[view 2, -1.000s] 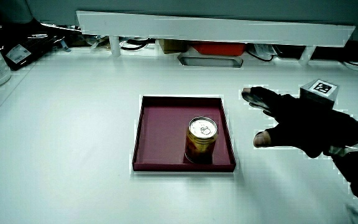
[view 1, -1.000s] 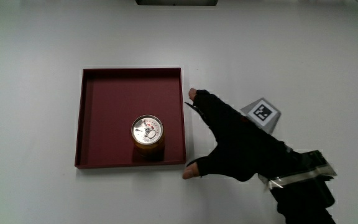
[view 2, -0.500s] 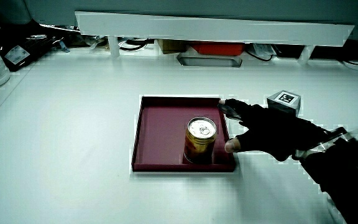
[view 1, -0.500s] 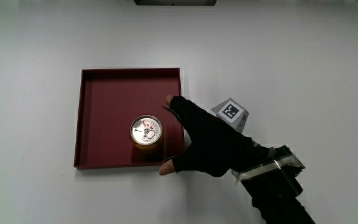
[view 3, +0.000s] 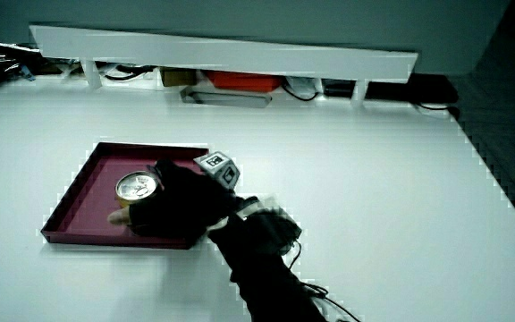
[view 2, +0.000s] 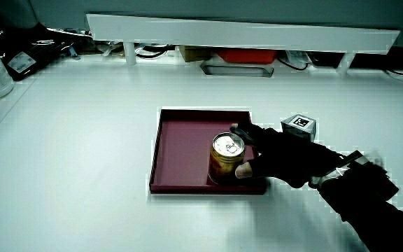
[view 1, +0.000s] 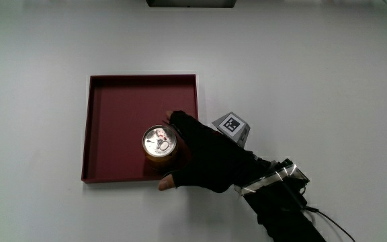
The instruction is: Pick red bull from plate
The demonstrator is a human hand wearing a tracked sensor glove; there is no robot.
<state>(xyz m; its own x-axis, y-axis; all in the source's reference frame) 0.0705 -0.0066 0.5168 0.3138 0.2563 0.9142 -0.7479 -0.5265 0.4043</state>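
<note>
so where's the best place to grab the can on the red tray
Grip the can around its upright side wall, coming from beside it as the hand does. It stands upright on the tray, and its flat lid gives the fingers no purchase.

White counter (view 1: pixel 328 74) bearing a square dark-red plate (view 1: pixel 113 107), which lies directly on its surface, partly under the hand (view 1: pixel 203 158) reaching over its rim.

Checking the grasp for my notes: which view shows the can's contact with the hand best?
The main view: the can stands in the red tray, its top clear, with the hand wrapping its side. In both side views the can shows too, but the hand hides more of its body in one.
</note>
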